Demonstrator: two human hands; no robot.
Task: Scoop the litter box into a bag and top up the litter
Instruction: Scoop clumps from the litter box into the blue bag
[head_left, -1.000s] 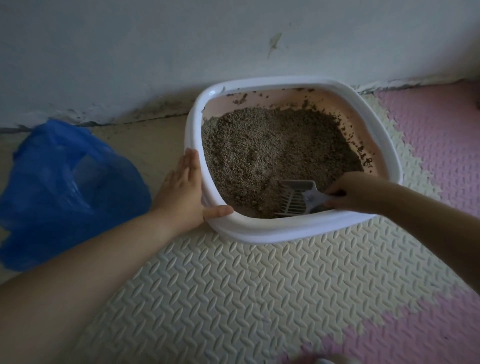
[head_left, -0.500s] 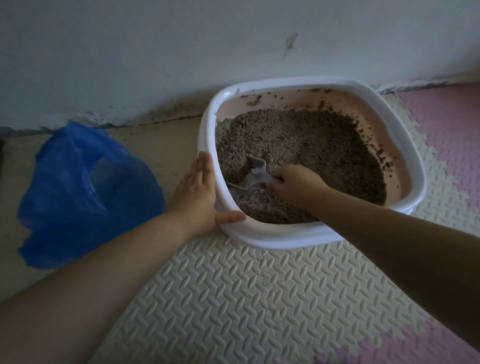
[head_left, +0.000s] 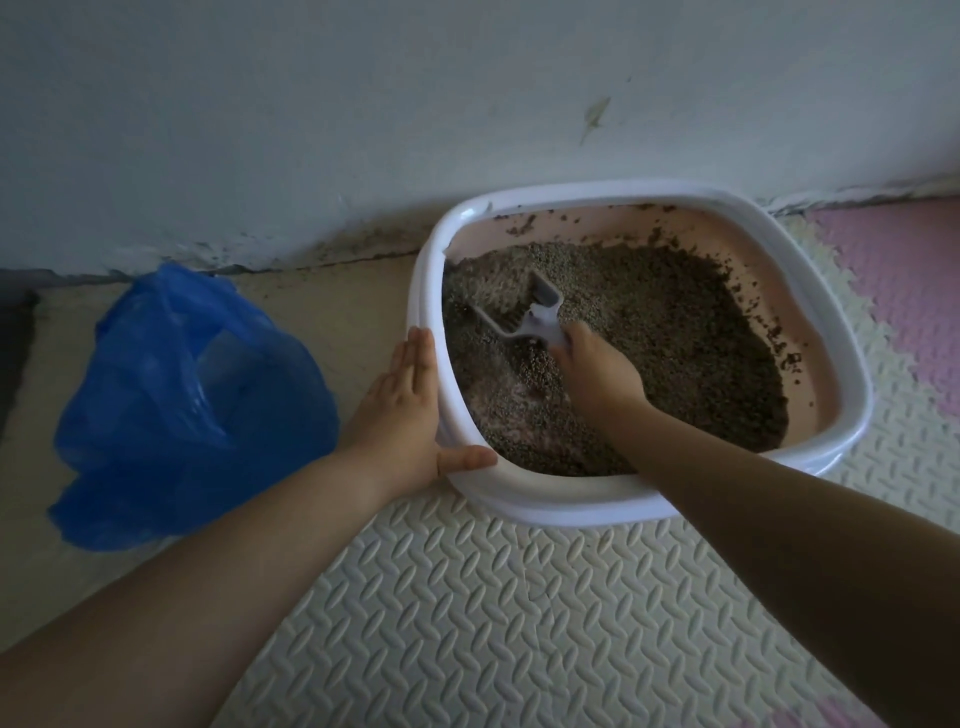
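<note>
A white-rimmed litter box (head_left: 810, 249) with a pink inside stands against the wall, holding brown-grey litter (head_left: 675, 332). My right hand (head_left: 597, 369) is inside the box, closed around the handle of a grey slotted scoop (head_left: 524, 317), whose blade lies in the litter at the box's left side. My left hand (head_left: 400, 410) rests flat against the box's outer left wall, thumb over the near rim. An open blue plastic bag (head_left: 182, 415) sits on the floor left of the box.
The box stands partly on a cream foam mat (head_left: 519, 613) with pink tiles (head_left: 893, 291) at the right. Bare beige floor (head_left: 353, 301) lies between bag and box. A stained wall (head_left: 363, 130) runs directly behind the box and the bag.
My right hand has carried the scoop from the near right of the box across to its left side, pushing through the litter. My left hand has stayed on the box.
</note>
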